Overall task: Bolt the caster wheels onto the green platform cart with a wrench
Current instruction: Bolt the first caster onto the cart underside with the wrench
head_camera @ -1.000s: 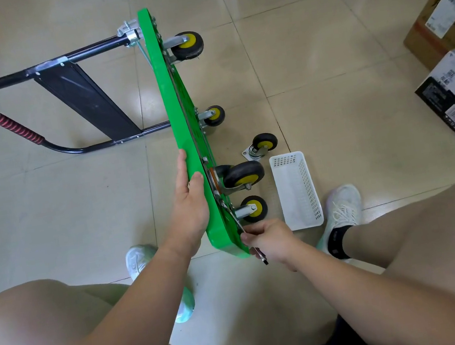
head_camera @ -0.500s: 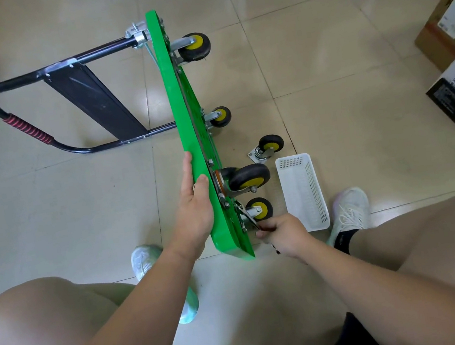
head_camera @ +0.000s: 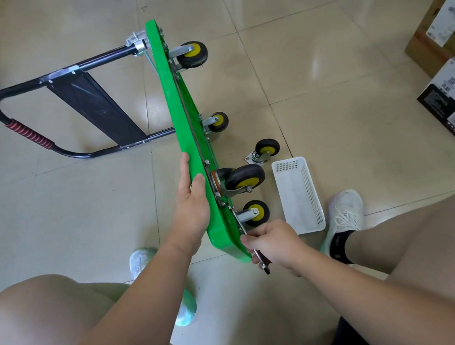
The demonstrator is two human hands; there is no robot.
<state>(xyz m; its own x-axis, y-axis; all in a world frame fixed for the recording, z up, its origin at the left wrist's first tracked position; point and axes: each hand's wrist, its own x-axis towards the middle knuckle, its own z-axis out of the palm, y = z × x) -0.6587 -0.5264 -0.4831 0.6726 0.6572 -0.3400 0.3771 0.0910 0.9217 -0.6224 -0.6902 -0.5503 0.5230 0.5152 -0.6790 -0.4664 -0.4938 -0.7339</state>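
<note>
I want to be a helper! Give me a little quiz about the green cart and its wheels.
1. True or false: the right hand grips the wrench.
2. Pick one. Where is the loose caster wheel?
A) on the floor beside the white basket
B) inside the white basket
C) in the right hand
3. Count: how many fitted wheels sit on the green platform cart?

Key: 1 true; 2 A; 3 four.
</note>
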